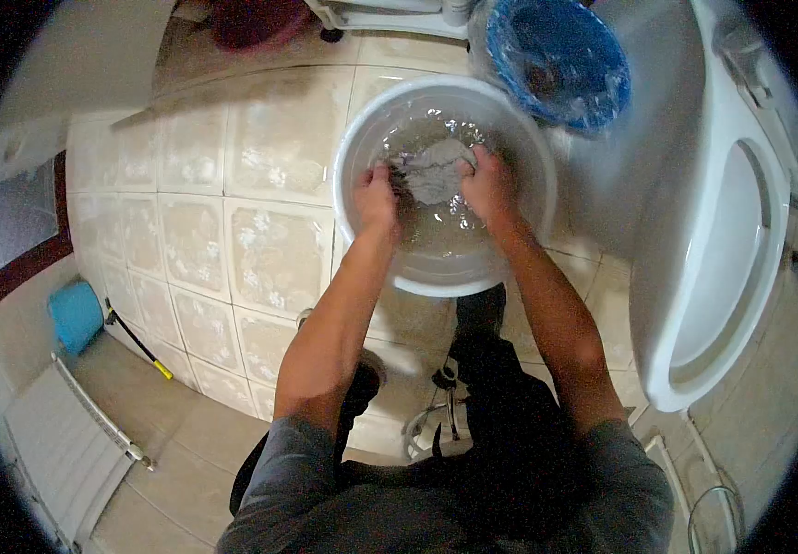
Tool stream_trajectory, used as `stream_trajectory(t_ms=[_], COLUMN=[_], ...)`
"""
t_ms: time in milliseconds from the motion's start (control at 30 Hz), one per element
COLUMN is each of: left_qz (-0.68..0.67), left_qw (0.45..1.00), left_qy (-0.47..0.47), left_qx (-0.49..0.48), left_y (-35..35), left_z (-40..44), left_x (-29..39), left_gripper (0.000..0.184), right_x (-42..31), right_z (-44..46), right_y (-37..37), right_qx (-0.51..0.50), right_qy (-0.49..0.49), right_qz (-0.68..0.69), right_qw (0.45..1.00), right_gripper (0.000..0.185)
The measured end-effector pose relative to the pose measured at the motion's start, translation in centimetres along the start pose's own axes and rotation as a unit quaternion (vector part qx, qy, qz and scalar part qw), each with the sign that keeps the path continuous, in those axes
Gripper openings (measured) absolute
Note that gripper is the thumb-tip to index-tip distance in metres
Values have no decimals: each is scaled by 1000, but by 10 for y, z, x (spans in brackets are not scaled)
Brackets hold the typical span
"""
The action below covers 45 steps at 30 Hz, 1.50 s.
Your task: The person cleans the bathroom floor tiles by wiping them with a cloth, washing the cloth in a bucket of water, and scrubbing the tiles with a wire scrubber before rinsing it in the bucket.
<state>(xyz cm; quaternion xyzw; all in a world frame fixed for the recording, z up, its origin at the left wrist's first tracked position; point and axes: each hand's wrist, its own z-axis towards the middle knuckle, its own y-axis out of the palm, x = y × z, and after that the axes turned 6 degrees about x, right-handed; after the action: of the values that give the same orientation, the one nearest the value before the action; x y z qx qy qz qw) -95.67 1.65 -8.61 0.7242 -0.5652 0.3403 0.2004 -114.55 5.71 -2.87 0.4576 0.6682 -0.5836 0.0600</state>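
Note:
A grey wet cloth [436,175] is stretched between my two hands inside a white round basin [445,283] of murky water [445,238]. At the left of the basin, my left hand [377,198] is closed on one end of the cloth, with a darker patch beside its fingers. Opposite it, my right hand [488,189] pinches the other end, thumb and fingers toward the middle. The cloth looks bunched and lies at the water's surface. Its exact kind does not show.
Beyond the basin's upper right stands a blue bin [560,65] with a clear plastic liner. A white washbasin [722,268] juts in at right. A dark red tub [256,20] and white shelf [399,17] are at the top. A light-blue container [76,316] and white radiator [71,448] are at left.

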Motion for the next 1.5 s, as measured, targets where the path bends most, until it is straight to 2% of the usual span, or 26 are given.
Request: stream_trajectory(t_ms=[33,100,167,233,300,367,400,433,500,533,567,600,700,767,800,867,900,967,1033,1100,1167,1233,1333,1400,1433,1500], left_qz=[-13,-27,-137,-110,-82,-122,-108,-105,-203,-203,-202,-166,-62,-209,-209,-281,-282,-96,-123,-151,-45,-22,-35,-119,-124,-134], left_qw=[999,997,950,948,944,917,930,929,886,867,866,910,924,918,919,861,861,956,955,949,988,995,988,921,921,925], left_qy=[11,21,-190,-219,-248,-295,-314,-315,-300,-337,-337,-177,88,-91,-91,-251,-249,-75,-108,-143,-94,-17,-42,-248,-243,-250], left_qx=[-31,-67,-207,-205,-202,-239,-160,-164,-290,-306,-308,-335,-368,-324,-323,-342,-341,-265,-248,-236,-117,-93,-146,-275,-277,-254], left_y=[-6,-4,8,11,11,9,10,8,2,1,2,3,8,11,11,13,16,23,29,30,16,3,-8,-8,-7,0], left_z=[-4,-31,-75,-70,-65,-59,-58,-46,-30,-28,-31,-36,-69,-59,-57,-57,-62,-74,-82,-81,-79,-86,-69,-67,-67,-61], left_x=[1,20,61,60,64,74,80,77,70,76,73,68,74,56,52,47,47,48,59,63,63,63,56,64,66,70], left_gripper=[51,56,74,82,91,95,81,81,59,35,35,37,34,36,36,34,34,36,41,47,60,71,79,87,87,91], right_x=[4,2,-5,-9,-14,-36,-65,-77,-91,-95,-101,-104,-107,-110,-112,-94,-88,-73,-57,-42,-33,-13,-13,-4,10,-13], right_z=[-2,-5,-12,-13,-7,-20,-39,-46,-56,-60,-62,-62,-58,-60,-61,-50,-43,-29,-15,-1,-2,-4,-19,-13,-4,-6], right_y=[3,8,20,37,50,48,21,9,-6,-14,-22,-27,-29,-36,-39,-17,-9,-6,-4,0,-7,-5,3,25,47,39], right_qx=[0,140,108,78,-59,-61,-30,-25,-86,-84,-67,-51,-33,-26,-19,30,81,78,81,83,64,98,97,63,-46,-131], right_qy=[4,-65,-49,-32,1,-81,-80,-79,-139,-136,-178,-220,-204,-181,-157,-164,-171,-121,-83,-9,9,-37,-67,-69,-26,-4], right_qz=[-1,-117,-117,-115,215,287,288,288,272,272,243,214,198,219,241,208,176,192,207,83,62,-24,-144,-188,12,251], right_qw=[1000,981,986,990,975,953,954,954,948,949,951,950,958,958,958,964,966,971,971,993,996,994,983,978,999,959], right_gripper=[47,48,50,52,43,34,34,34,39,39,39,40,34,34,35,35,36,37,40,43,45,55,64,65,62,55])
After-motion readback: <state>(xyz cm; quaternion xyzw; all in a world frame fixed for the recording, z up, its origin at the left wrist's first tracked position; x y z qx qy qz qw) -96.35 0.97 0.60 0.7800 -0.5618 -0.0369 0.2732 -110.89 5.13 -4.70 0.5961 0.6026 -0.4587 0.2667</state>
